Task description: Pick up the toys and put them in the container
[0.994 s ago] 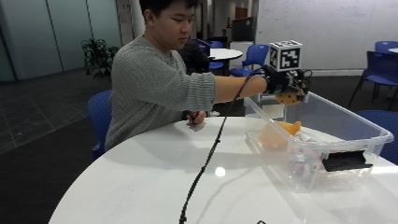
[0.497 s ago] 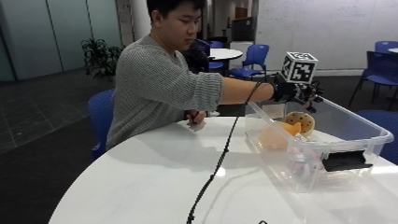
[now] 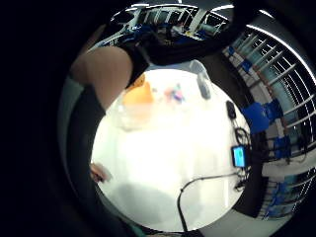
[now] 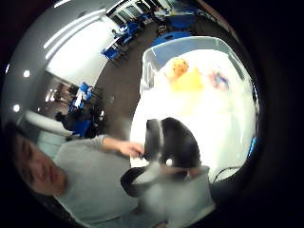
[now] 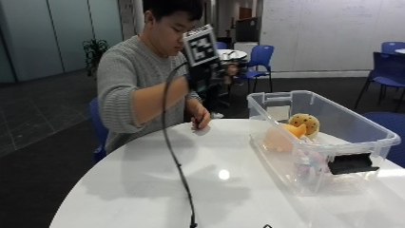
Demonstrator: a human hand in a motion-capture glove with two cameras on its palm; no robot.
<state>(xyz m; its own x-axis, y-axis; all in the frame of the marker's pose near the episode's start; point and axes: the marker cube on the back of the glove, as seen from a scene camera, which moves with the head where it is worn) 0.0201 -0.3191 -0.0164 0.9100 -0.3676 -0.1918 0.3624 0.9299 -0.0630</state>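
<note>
A clear plastic container (image 5: pixel 354 147) stands on the right side of the white round table (image 5: pixel 126 190). Inside it lie a yellow spotted plush toy (image 5: pixel 304 123), an orange toy (image 5: pixel 282 136) and a small colourful toy (image 5: pixel 303 165). My gloved right hand (image 5: pixel 207 78) is raised in front of the person's chest, left of the container and apart from it, holding nothing. In the thumb side palm view the container (image 4: pixel 190 43) shows the spotted plush (image 4: pixel 179 66) and the orange toy (image 4: pixel 188 81). The little finger side palm view shows the orange toy (image 3: pixel 138 93) in the container (image 3: pixel 129 118).
The bare left hand (image 5: pixel 201 119) rests on the table's far edge over something small and white. A black cable (image 5: pixel 180 175) trails across the table. A phone (image 3: pixel 239 156) lies at the table's edge. Blue chairs (image 5: pixel 259 57) stand behind.
My right hand has drawn back from above the container to the person's chest. The spotted plush, at the hand half a second ago, now lies in the container.
</note>
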